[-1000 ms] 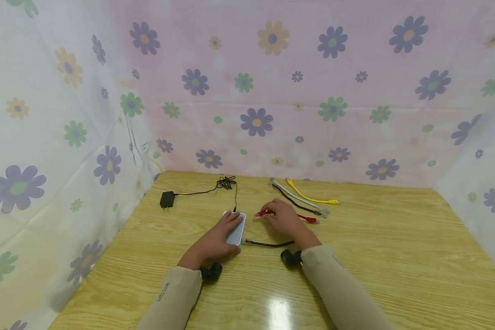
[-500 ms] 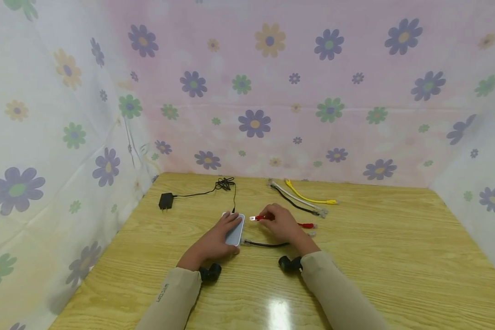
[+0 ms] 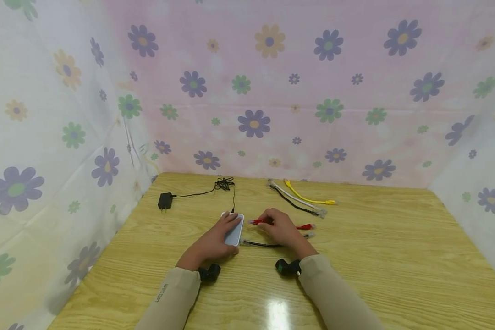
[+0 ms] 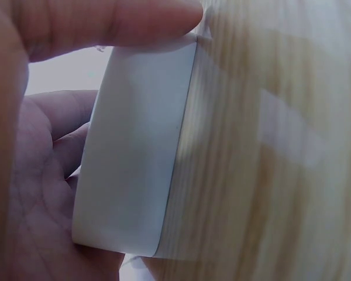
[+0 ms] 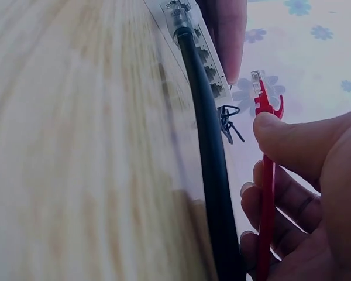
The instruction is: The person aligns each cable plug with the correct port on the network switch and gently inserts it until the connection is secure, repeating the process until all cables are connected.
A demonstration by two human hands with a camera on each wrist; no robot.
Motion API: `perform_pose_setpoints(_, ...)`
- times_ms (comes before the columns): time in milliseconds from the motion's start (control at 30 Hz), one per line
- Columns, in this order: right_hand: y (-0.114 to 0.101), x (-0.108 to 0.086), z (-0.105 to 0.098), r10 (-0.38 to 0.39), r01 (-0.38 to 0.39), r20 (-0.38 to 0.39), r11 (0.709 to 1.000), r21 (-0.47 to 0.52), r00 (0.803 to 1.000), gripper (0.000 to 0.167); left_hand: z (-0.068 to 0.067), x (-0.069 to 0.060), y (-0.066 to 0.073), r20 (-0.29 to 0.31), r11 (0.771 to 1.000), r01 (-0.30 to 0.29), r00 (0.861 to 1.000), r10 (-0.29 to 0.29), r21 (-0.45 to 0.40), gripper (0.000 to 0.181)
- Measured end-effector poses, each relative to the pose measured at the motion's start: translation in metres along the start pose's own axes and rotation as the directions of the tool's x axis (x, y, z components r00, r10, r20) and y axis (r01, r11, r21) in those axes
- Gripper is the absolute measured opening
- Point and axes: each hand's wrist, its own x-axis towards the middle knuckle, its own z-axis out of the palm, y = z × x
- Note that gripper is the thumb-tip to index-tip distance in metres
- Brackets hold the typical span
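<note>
While the left hand (image 3: pixel 214 239) clasps the white box (image 3: pixel 233 234), likely for steadiness, I pinch the red cable (image 5: pixel 269 196) behind its plug (image 5: pixel 257 82) with the right hand (image 3: pixel 282 227), just right of the box, apparently to face the ports (image 5: pixel 210 73).

Soft light fills the head view, with white glare (image 3: pixel 277 313) on the near desk (image 3: pixel 379 261). Both wrist views look hazy.

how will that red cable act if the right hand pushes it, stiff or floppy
The red cable seems springy rather than limp: it runs fairly straight along the right hand. It's probably light, being thin. Its protruding tab may snag.
</note>
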Motion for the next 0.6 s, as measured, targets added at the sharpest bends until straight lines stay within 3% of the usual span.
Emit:
perform_pose_setpoints(300,-0.0020,-0.0040,0.0033,0.022,-0.022,-0.022,1.000,-0.001,1.000,0.005,0.0007,0.0005,-0.0010,0.000,1.000,-0.002,1.000,0.002,-0.011,0.085)
perform_pose_setpoints(600,-0.0019,-0.0089,0.0086,-0.037,0.033,-0.056,0.997,-0.067,0.998,0.011,0.0001,-0.0006,-0.0001,0.002,1.000,-0.002,1.000,0.002,-0.014,0.085)
